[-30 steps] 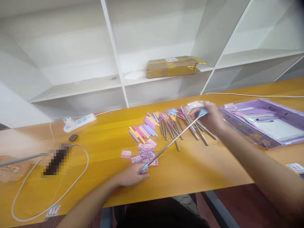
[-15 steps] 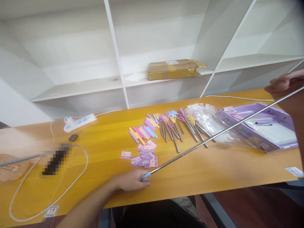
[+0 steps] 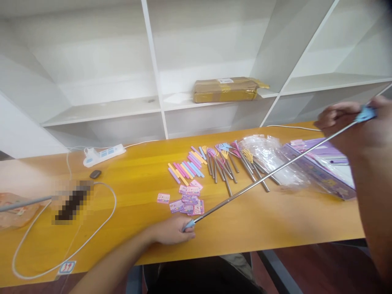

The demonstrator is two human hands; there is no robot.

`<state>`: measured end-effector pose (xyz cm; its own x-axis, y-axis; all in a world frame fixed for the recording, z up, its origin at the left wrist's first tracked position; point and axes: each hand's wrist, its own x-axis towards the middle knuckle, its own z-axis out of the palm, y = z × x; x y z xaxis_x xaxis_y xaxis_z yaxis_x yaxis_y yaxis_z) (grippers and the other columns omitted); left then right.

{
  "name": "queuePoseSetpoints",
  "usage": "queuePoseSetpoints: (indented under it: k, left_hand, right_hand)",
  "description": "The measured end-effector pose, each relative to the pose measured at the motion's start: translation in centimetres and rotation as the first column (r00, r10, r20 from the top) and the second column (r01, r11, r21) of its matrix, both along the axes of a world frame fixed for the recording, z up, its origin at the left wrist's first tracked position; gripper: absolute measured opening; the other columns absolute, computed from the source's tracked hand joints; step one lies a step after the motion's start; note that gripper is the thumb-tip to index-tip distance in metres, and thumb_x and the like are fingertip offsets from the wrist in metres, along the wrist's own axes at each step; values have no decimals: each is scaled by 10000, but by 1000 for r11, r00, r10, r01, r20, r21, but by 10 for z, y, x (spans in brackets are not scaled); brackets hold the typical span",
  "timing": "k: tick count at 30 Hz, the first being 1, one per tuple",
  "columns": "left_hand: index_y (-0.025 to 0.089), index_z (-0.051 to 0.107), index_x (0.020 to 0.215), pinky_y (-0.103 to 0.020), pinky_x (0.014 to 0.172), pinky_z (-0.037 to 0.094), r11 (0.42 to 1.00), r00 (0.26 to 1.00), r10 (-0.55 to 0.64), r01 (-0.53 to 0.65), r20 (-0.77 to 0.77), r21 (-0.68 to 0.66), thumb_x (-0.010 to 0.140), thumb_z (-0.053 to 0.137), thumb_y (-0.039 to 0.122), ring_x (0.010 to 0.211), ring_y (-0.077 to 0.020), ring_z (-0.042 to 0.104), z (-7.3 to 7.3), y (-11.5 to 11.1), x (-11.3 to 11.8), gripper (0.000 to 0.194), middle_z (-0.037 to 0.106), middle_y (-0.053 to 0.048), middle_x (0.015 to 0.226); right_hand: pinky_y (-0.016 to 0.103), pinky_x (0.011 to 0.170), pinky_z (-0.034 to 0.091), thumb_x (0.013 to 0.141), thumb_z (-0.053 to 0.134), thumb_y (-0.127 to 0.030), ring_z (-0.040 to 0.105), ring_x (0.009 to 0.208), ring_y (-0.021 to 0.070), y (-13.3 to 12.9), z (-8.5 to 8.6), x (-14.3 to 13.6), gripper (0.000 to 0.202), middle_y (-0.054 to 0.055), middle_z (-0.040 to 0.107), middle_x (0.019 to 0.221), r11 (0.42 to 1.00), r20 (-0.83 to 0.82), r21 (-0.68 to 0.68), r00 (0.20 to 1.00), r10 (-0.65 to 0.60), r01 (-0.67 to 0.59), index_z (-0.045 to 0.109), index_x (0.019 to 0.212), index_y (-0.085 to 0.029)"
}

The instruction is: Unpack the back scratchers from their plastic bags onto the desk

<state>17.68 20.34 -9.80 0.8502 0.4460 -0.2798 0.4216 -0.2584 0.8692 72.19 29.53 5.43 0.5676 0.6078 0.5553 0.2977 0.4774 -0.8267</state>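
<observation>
My left hand [image 3: 176,230] is closed round the light blue grip at the lower end of a long thin metal rod [image 3: 260,179], just above the table's front edge. The rod slants up to the right. There my right hand [image 3: 358,118] is closed at its far end, with a blue piece [image 3: 366,114] showing between the fingers. Beyond the rod lie several metal sticks with coloured claw-shaped heads [image 3: 225,155], several coloured strips [image 3: 186,169] and small printed cards [image 3: 191,200].
Clear plastic bags [image 3: 269,159] lie beside a purple open box [image 3: 321,171] on the right. A power strip [image 3: 105,154], a white cable [image 3: 113,208] and a small black object [image 3: 95,174] are on the left. A taped carton [image 3: 226,90] sits on the shelf behind.
My right hand has moved left with the rod's far end, and the blue piece now shows in it. It covers more of the purple box. My left hand has hardly moved.
</observation>
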Motion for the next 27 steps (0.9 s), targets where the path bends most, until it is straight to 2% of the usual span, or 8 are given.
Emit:
queuePoseSetpoints:
  k: [2,4,6,9,11,13,18,27]
  left_hand:
    - [223,348,774,-267,623,273,999,999,28,-28,22,19,926,607,232,675,-124,319,-4,1,0,301,361,58,726]
    - [227,352,783,-259,602,278,996,996,76,-75,38,-37,924,645,283,650,-114,322,-11,0,-1,330,370,64,720]
    - [246,331,812,-248,536,253,965,986,158,-142,57,-222,948,660,427,561,-96,300,-18,-1,-1,400,344,91,658]
    - [274,292,864,-224,440,175,834,948,298,-203,109,-513,926,666,637,431,-70,213,-29,-5,-2,525,277,148,571]
    - [276,292,869,-208,412,161,794,927,343,-201,149,-574,884,714,675,401,-54,198,-34,-7,-3,582,279,164,551]
    - [270,300,856,-196,400,177,797,919,359,-209,166,-567,864,738,687,387,-43,220,-36,-8,-4,605,304,163,538]
    - [267,305,867,-178,383,184,789,912,383,-239,150,-566,884,728,674,378,-37,204,-32,-6,-4,587,282,169,539]
    - [229,401,912,-174,423,261,861,924,362,-281,124,-423,887,755,597,433,-26,325,-24,-1,-9,511,396,135,640]
  right_hand:
    - [448,665,352,1118,-26,-303,616,614,60,12,-11,-36,984,177,685,627,949,-282,-143,930,234,-282,773,604,-45]
    - [402,686,372,1116,-23,-222,618,624,71,22,-30,-82,947,153,671,626,870,-407,-206,847,340,-448,774,634,-47]
    - [373,695,403,1132,26,-265,609,616,107,21,-56,-141,900,140,673,641,792,-348,-223,806,480,-568,746,626,-78]
    - [360,695,458,1102,286,-612,621,705,197,-8,-105,-246,755,98,680,691,594,-132,-238,632,764,-768,740,694,-167]
    - [370,687,491,1012,458,-728,631,746,238,-38,-136,-309,656,83,678,713,510,-111,-268,552,826,-817,749,750,-203]
    - [379,718,519,1064,277,-715,635,774,238,-60,-160,-351,734,84,678,772,429,-168,-246,474,865,-870,762,848,-208]
    - [356,791,513,1067,239,-723,616,789,208,-60,-185,-364,779,89,662,827,393,-226,-220,438,870,-893,762,878,-178]
    - [333,741,483,1040,256,-773,597,734,195,-54,-189,-356,818,85,660,782,405,-298,-243,465,834,-882,747,803,-164]
